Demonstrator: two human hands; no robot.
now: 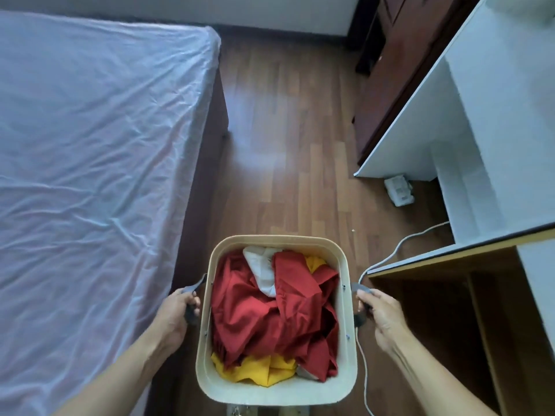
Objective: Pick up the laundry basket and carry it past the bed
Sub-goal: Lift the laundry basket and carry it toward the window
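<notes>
One cream laundry basket [277,390] sits at 6 o'clock, filled with red, yellow and white clothes [270,313]. Two hands grip its two grey handles: left hand [177,313] and right hand [381,316], each closed tightly. One bed [90,145] lies at 9 o'clock.
</notes>
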